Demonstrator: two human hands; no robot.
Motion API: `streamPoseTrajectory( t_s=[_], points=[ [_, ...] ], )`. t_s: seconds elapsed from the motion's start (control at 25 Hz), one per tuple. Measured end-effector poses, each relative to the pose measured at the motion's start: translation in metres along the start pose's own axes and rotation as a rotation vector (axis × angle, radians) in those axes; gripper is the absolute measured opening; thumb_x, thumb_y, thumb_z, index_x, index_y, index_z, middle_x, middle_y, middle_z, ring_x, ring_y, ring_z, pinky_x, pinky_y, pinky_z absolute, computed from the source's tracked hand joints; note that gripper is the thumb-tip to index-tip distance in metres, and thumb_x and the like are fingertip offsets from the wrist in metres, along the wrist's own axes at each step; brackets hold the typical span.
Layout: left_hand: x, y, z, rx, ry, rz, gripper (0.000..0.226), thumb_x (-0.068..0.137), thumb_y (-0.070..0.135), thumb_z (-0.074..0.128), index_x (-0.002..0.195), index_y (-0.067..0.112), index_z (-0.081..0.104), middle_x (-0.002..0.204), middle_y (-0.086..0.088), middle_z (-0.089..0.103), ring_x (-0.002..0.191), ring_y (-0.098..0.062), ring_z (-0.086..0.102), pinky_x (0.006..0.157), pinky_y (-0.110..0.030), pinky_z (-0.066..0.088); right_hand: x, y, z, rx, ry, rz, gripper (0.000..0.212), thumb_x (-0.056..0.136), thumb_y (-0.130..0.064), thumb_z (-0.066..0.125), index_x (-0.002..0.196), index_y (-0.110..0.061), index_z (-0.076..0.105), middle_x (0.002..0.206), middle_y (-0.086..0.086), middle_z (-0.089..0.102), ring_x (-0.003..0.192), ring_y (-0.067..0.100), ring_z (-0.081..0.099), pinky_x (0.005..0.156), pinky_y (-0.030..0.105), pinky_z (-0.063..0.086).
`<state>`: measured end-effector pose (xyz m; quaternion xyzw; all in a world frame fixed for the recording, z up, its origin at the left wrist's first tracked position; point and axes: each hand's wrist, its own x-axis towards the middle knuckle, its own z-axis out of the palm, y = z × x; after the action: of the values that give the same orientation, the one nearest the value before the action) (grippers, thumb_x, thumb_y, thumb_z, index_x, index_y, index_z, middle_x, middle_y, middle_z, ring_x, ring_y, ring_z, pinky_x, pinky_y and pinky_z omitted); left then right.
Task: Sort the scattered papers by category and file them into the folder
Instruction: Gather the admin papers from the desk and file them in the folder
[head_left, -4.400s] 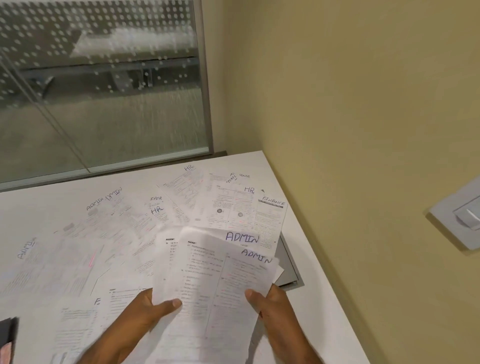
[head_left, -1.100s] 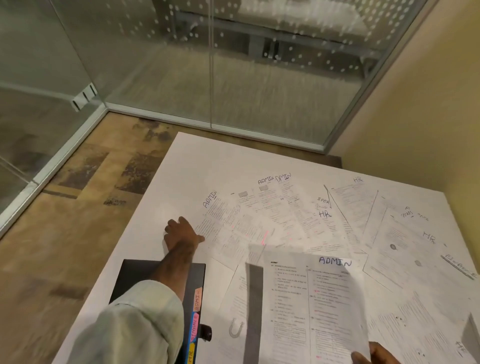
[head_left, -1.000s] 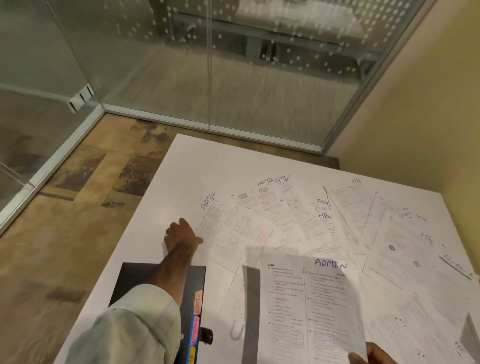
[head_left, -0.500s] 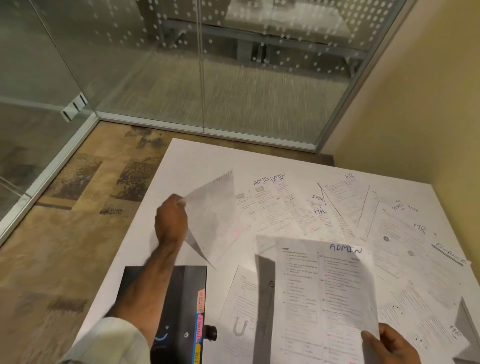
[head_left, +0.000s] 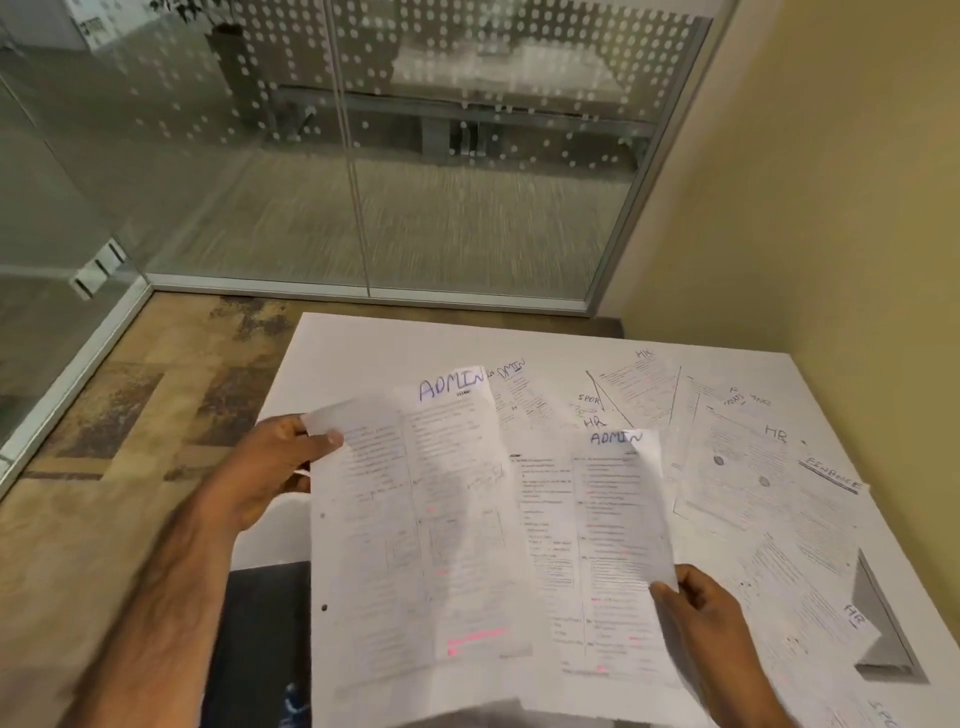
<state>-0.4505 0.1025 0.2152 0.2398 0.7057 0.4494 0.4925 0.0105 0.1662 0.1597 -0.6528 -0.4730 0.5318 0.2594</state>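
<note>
My left hand (head_left: 270, 467) grips the upper left corner of a printed sheet marked ADMIN (head_left: 415, 519), held up above the white table (head_left: 363, 343). My right hand (head_left: 701, 613) pinches the right edge of a second ADMIN sheet (head_left: 597, 545), held just right of the first, which partly overlaps it. Loose sheets marked ADMIN (head_left: 514, 389), HR (head_left: 644, 379), HR (head_left: 748, 467) and FINANCE (head_left: 831, 475) lie spread on the table behind. The black folder (head_left: 260, 634) lies at the table's near left, mostly hidden by my left arm and the held sheet.
A yellow wall (head_left: 831, 208) runs along the table's right side. Glass partitions (head_left: 415, 182) stand beyond the far edge and on the left. The wooden floor (head_left: 104, 441) shows left of the table. A sheet with a folded corner (head_left: 878, 629) lies at the near right.
My left hand lifted an ADMIN sheet off the left part of the table and brought it rightward, next to the ADMIN sheet that my right hand keeps holding.
</note>
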Motion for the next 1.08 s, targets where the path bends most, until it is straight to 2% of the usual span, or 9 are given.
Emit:
streamPoseTrajectory(
  t_s=[0.12,0.28,0.4,0.44,0.52,0.64,0.8,0.96,1.08],
  points=[
    [-0.015,-0.033,0.052,0.011,-0.091,-0.051,0.018,0.095,0.017,0.068,0.110,0.010,0.072,0.101,-0.009,0.079,0.088,-0.023,0.076,0.064,-0.030,0.061,-0.008,0.008,0.016,0.161,-0.128,0.060,0.023,0.091,0.013,0.059,0.078,-0.001,0.071,0.071,0.017,0.070,0.062,0.023,0.066,0.066,0.032,0.053],
    [-0.022,-0.071,0.095,-0.031,-0.082,-0.088,0.025,0.091,0.021,0.074,0.114,0.010,0.072,0.104,-0.010,0.079,0.094,-0.029,0.076,0.078,-0.039,0.062,-0.021,0.011,0.023,0.360,-0.287,0.112,0.013,0.086,0.018,0.061,0.097,0.024,0.059,0.072,0.024,0.072,0.057,0.024,0.070,0.053,0.026,0.057],
    [-0.032,-0.084,0.114,-0.102,0.005,-0.048,0.022,0.090,0.025,0.075,0.110,0.016,0.073,0.106,-0.008,0.079,0.092,-0.025,0.076,0.085,-0.044,0.061,-0.018,0.022,0.020,0.397,-0.344,0.127,0.075,0.043,-0.018,0.102,0.093,0.022,0.063,0.081,0.029,0.073,0.062,0.029,0.073,0.054,0.031,0.060],
    [-0.039,-0.085,0.119,-0.150,0.026,-0.061,0.023,0.090,0.029,0.075,0.111,0.017,0.072,0.106,-0.009,0.078,0.093,-0.027,0.076,0.088,-0.047,0.060,-0.018,0.025,0.020,0.415,-0.357,0.150,0.091,0.025,-0.027,0.106,0.091,0.020,0.064,0.082,0.030,0.072,0.063,0.030,0.073,0.055,0.032,0.060],
    [-0.054,-0.087,0.126,-0.311,-0.022,-0.166,0.028,0.092,0.036,0.071,0.113,0.017,0.073,0.108,-0.013,0.077,0.100,-0.036,0.073,0.091,-0.052,0.058,-0.017,0.031,0.020,0.454,-0.382,0.156,0.100,0.012,-0.030,0.106,0.090,0.018,0.065,0.085,0.031,0.072,0.066,0.032,0.074,0.057,0.032,0.061],
    [-0.078,-0.093,0.130,-0.439,-0.176,-0.336,0.031,0.096,0.029,0.066,0.121,0.013,0.070,0.115,-0.021,0.074,0.109,-0.043,0.069,0.096,-0.054,0.055,-0.018,0.033,0.019,0.457,-0.405,0.145,0.094,0.019,-0.031,0.106,0.090,0.015,0.067,0.090,0.034,0.071,0.070,0.033,0.073,0.060,0.033,0.061],
    [-0.091,-0.107,0.141,-0.427,-0.194,-0.313,0.043,0.087,0.015,0.073,0.128,0.009,0.065,0.118,-0.020,0.074,0.110,-0.041,0.069,0.104,-0.060,0.049,-0.025,0.025,0.017,0.394,-0.467,0.155,0.092,0.042,-0.041,0.102,0.104,0.014,0.065,0.098,0.031,0.072,0.078,0.033,0.071,0.065,0.034,0.057],
    [-0.091,-0.095,0.146,-0.413,-0.179,-0.211,0.045,0.084,0.019,0.075,0.127,0.011,0.066,0.117,-0.014,0.075,0.109,-0.036,0.071,0.103,-0.058,0.050,-0.021,0.018,0.014,0.424,-0.439,0.201,0.050,0.088,-0.038,0.070,0.122,-0.002,0.068,0.121,0.019,0.073,0.113,0.038,0.069,0.105,0.050,0.049],
    [-0.094,-0.087,0.154,-0.394,-0.212,-0.181,0.052,0.081,0.029,0.085,0.127,0.012,0.066,0.118,-0.011,0.075,0.109,-0.033,0.072,0.103,-0.055,0.051,-0.029,0.004,0.018,0.315,-0.511,0.181,0.036,0.100,-0.024,0.057,0.132,-0.009,0.064,0.126,0.012,0.072,0.120,0.029,0.068,0.111,0.050,0.045]
  ],
)
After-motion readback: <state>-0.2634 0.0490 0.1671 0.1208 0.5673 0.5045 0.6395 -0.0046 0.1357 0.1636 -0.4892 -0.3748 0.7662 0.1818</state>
